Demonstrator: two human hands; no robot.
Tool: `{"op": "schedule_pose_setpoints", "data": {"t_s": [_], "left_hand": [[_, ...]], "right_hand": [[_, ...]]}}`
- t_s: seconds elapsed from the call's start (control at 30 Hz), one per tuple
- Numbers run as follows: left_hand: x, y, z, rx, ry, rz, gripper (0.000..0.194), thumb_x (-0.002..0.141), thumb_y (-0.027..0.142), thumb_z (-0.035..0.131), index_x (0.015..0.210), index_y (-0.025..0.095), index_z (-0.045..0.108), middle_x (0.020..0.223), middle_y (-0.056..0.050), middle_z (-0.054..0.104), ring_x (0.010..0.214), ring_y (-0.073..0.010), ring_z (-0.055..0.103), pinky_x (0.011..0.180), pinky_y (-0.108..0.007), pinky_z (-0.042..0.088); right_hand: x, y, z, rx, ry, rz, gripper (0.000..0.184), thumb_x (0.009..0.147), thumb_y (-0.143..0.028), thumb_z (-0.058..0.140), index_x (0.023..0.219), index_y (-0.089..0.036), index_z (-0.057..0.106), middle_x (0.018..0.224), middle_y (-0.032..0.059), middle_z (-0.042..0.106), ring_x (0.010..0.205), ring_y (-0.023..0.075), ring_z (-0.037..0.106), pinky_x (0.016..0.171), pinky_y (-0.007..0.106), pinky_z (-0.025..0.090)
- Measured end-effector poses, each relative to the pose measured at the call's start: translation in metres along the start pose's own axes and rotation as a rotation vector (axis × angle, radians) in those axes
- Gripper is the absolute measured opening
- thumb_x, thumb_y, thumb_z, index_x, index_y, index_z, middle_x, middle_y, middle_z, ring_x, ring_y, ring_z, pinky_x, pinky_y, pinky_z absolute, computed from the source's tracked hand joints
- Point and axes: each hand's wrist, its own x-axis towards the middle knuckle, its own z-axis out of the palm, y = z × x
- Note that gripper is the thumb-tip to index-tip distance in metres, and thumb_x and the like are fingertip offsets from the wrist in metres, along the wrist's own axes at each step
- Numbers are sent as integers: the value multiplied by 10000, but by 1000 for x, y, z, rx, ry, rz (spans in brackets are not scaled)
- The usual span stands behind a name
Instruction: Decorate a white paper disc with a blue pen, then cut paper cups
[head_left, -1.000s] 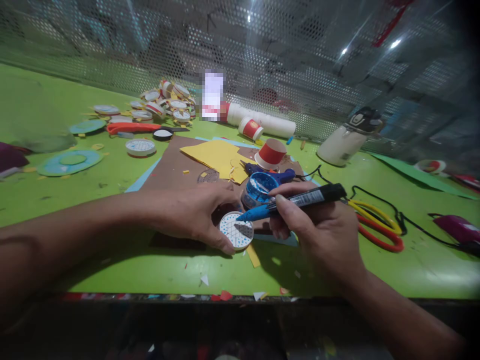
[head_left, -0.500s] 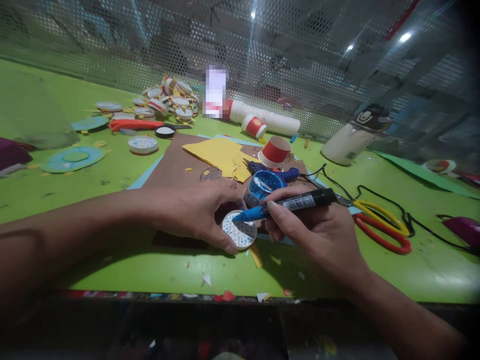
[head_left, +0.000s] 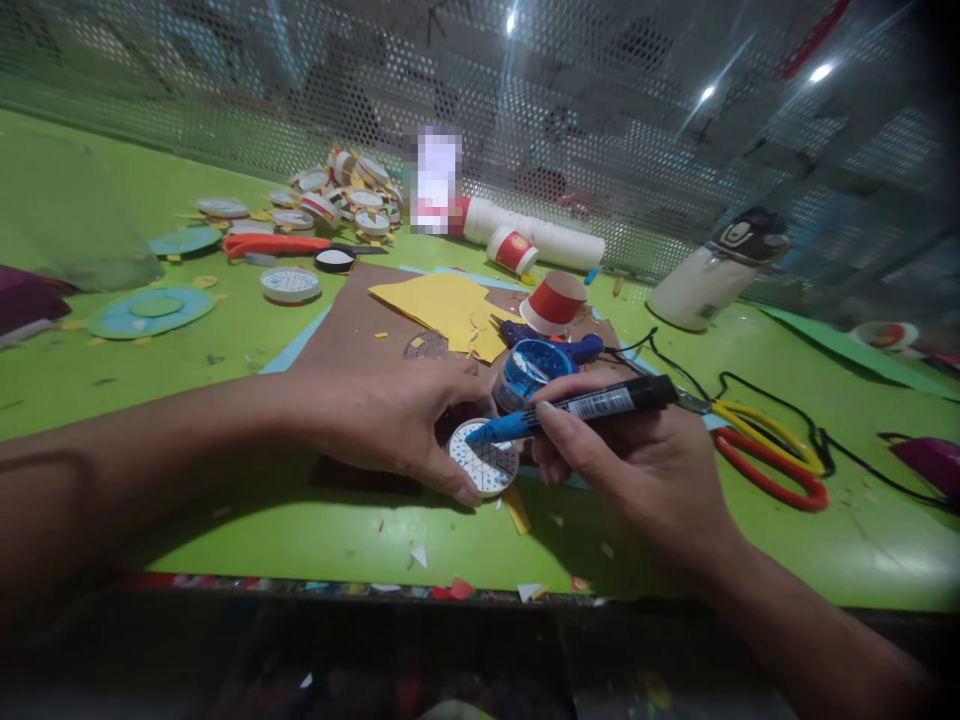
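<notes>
My left hand pinches a small white round disc with a drawn grid and blue dots, holding it down on the green table. My right hand grips a black marker with a blue tip, and the tip rests on the disc's upper left. Just behind the disc stands an open blue-lidded little jar.
Brown card with yellow paper lies behind my hands, with a red-and-white paper cup and a blue glue gun. Scissors with red and yellow handles lie right. A pile of finished discs sits far left; a white bottle far right.
The marker tip has come down from above the disc's right side onto its upper left. My left hand keeps the same hold on the disc.
</notes>
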Motion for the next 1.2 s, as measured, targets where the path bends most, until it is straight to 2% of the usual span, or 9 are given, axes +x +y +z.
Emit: {"op": "schedule_pose_setpoints", "data": {"t_s": [0.27,0.47,0.57,0.67,0.8,0.97,1.2], "left_hand": [[0,-2,1,-17,4,17,485,718,441,750,1140,241,623,1026,-6,624,927,-201,575,772,-274,441],[1,-1,1,-25,13,30,429,714,410,760,1088,241,635,984,11,626,876,-180,575,723,-253,431],[0,-2,1,-18,10,48,434,722,417,757,1096,240,627,994,11,621,884,-179,566,726,-253,421],[0,-2,1,-27,-6,22,431,725,436,750,1079,226,620,991,1,618,889,-187,563,728,-261,421],[0,-1,0,-21,-2,6,428,713,439,753,1059,228,617,989,-1,615,876,-187,557,731,-268,417],[1,0,0,3,-27,-82,441,696,502,741,1013,216,631,974,-23,624,879,-218,562,723,-296,416],[1,1,0,22,-5,-49,455,695,501,748,1029,216,628,1009,-29,603,899,-216,552,736,-292,423]], "right_hand": [[-2,3,0,21,-4,33,41,861,-216,654,856,-176,663,540,-50,611,471,112,587,464,238,500],[0,2,3,-19,28,-25,23,833,-163,686,816,-167,672,530,-63,620,483,84,595,540,206,541],[-2,6,4,31,44,-6,36,841,-208,696,823,-184,674,522,-62,628,450,94,594,482,217,526],[-3,8,3,128,93,37,84,864,-266,681,822,-194,670,494,-62,613,415,103,590,426,223,505],[-2,7,2,174,180,40,82,881,-249,659,817,-198,663,492,-65,597,404,94,565,424,221,505],[-1,8,2,151,179,20,83,847,-250,695,795,-191,667,464,-75,575,375,85,532,398,213,489],[-3,6,2,142,197,31,95,853,-250,690,797,-176,672,484,-66,582,404,76,535,430,202,492]]}}
